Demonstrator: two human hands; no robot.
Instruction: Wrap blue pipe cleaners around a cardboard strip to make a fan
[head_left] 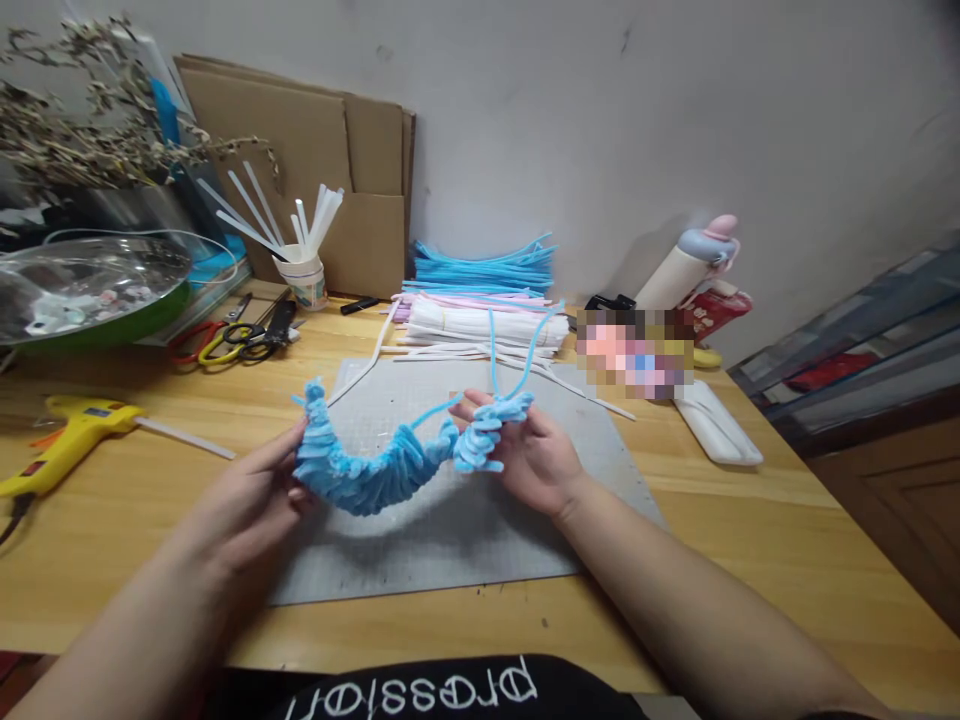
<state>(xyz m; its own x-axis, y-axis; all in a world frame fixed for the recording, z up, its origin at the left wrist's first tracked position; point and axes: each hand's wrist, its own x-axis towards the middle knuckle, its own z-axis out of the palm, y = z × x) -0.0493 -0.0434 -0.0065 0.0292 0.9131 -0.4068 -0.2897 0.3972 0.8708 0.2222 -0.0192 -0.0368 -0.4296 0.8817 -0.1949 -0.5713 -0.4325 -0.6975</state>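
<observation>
A curved strip of coiled blue pipe cleaners (375,480) hangs between my two hands, sagging in the middle above the grey cutting mat (600,500). My left hand (262,490) grips its left end between thumb and fingers. At the other end, my right hand (536,455) holds the narrower coiled part from behind, its fingers partly hidden by the blue fuzz. Two loose blue stems stick up from that right end. Another short blue stem juts out near the middle of the strip.
Bundles of blue and white pipe cleaners (480,325) lie behind the mat. To the left are a yellow glue gun (82,435), scissors (232,345) and a paper cup (302,280) of glue sticks. A bottle (679,265) and a white case (716,425) stand and lie at right.
</observation>
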